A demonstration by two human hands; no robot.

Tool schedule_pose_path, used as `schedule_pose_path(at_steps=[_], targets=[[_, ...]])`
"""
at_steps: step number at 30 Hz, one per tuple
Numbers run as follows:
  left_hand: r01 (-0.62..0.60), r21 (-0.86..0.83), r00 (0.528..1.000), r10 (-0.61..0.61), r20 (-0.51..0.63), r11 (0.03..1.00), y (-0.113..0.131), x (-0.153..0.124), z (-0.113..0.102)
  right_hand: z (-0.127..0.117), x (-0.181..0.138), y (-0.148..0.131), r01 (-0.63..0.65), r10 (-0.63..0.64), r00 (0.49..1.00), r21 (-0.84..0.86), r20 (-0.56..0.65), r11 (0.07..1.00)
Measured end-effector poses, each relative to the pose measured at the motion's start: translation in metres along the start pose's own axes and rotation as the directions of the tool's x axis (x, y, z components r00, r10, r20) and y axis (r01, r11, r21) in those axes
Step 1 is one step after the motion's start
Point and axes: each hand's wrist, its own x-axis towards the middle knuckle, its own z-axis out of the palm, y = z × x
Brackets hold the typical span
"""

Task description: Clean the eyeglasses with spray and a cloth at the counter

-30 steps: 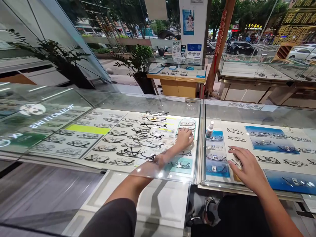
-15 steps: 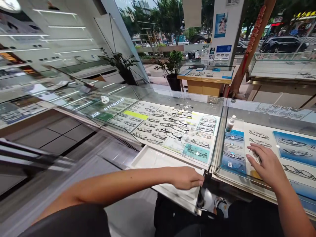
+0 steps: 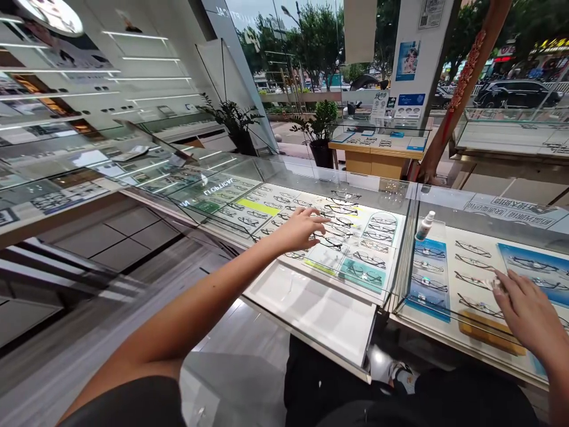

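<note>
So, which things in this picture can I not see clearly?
All in the head view.
Left hand: its fingers cover the eyeglass frames below, so grip or mere touch is unclear.
Right hand: the forearm is cut by the right edge; the palm hides what is beneath.
Spray bottle: label too small to read.
Floor at left: blurred by motion.

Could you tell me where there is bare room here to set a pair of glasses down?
The white shelf pulled out below the left tray is bare. The tray is packed with glasses around the left hand. In the right case, glasses and blue cards crowd the right hand; only the pale strip beside the spray bottle looks free.
</note>
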Motion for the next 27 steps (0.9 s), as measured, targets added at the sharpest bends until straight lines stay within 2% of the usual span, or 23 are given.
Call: schedule_pose_path(at_steps=[3, 6, 12, 16, 22, 27], targets=[[-0.034, 0.028, 0.999, 0.033, 0.034, 0.999, -0.007, 0.013, 0.012, -0.007, -0.005, 0.006, -0.068, 0.064, 0.996, 0.073, 0.057, 0.995], [-0.078, 0.035, 0.996, 0.076, 0.057, 0.996, -0.010, 0.024, 0.017, -0.012, -0.007, 0.000, -0.093, 0.087, 0.994, 0.097, 0.069, 0.991], [-0.168, 0.021, 0.985, 0.167, 0.051, 0.985, -0.007, 0.042, 0.018, -0.016, -0.007, -0.007, -0.096, 0.093, 0.995, 0.063, 0.045, 0.993], [-0.209, 0.036, 0.977, 0.207, 0.055, 0.977, 0.000, 0.046, 0.014, -0.020, -0.006, -0.010, -0.119, 0.116, 0.990, 0.025, 0.085, 0.993], [-0.185, 0.007, 0.981, 0.185, 0.059, 0.983, 0.009, 0.037, 0.007, -0.024, -0.005, -0.014, -0.150, 0.148, 0.982, 0.006, 0.116, 0.989], [-0.160, -0.105, 0.980, 0.170, 0.099, 0.981, 0.023, 0.007, -0.010, -0.021, -0.005, -0.010, -0.143, 0.142, 0.984, 0.000, 0.110, 0.990]])
